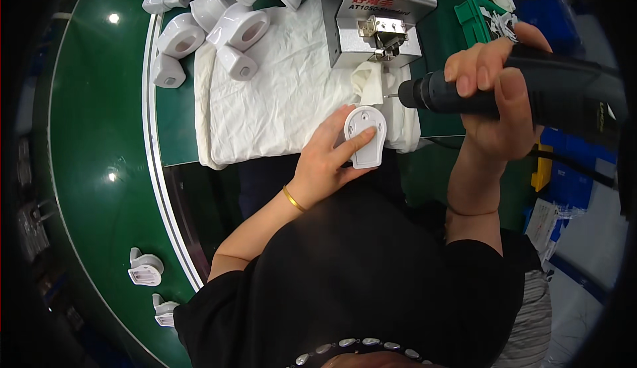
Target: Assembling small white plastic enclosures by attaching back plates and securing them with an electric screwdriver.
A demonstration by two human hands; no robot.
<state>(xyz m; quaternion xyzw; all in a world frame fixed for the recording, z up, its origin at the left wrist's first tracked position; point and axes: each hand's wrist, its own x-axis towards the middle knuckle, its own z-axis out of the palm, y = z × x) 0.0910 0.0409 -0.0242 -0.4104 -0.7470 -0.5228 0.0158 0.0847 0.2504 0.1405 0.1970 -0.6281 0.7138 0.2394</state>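
My left hand point(325, 162) grips a white plastic housing part point(366, 148) with a rounded end, its thumb pressed on the recessed face where small screw holes show. Wrapped around a black electric screwdriver point(478, 89) is my right hand point(497, 89); the tool lies roughly level, its thin bit pointing left. The tip ends just in front of the metal feeder machine point(381, 23), apart from the part in my left hand. A bunched white cloth point(367, 79) sits by the bit, below the machine's outlet.
Several glossy white moulded housings point(229, 26) are heaped at the back left of a white cloth mat point(279, 83). A green bin point(474, 20) of small parts stands right of the machine. Two more housings point(144, 266) rest on the green conveyor point(99, 169) at left.
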